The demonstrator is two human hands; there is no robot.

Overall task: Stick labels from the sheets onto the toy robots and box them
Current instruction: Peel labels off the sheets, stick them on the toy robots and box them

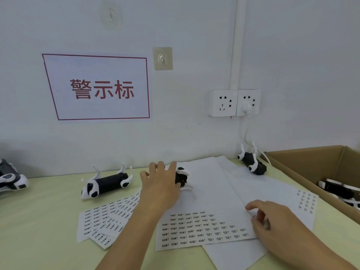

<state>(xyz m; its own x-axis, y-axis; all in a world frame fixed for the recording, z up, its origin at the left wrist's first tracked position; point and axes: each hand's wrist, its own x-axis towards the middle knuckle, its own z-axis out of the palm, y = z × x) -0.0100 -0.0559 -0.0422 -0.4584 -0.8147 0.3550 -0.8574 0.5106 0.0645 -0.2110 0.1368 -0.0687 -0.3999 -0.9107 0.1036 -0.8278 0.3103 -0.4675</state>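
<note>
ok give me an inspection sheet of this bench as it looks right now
surface: pale green table, partly covered by paper.
job's things: label sheet in the middle, more label sheets fanned at left; one toy robot on its back at left, one at the back right, one under the left hand; cardboard box at right with toys inside.
clutter: another toy at the left edge.
hands: left hand rests on the middle toy, fingers spread; right hand fingers curled at the sheet's edge, a pinched label cannot be told.
cables: white plug and cord from the wall socket.
surroundings: white wall, red-bordered sign, adhesive hook.
</note>
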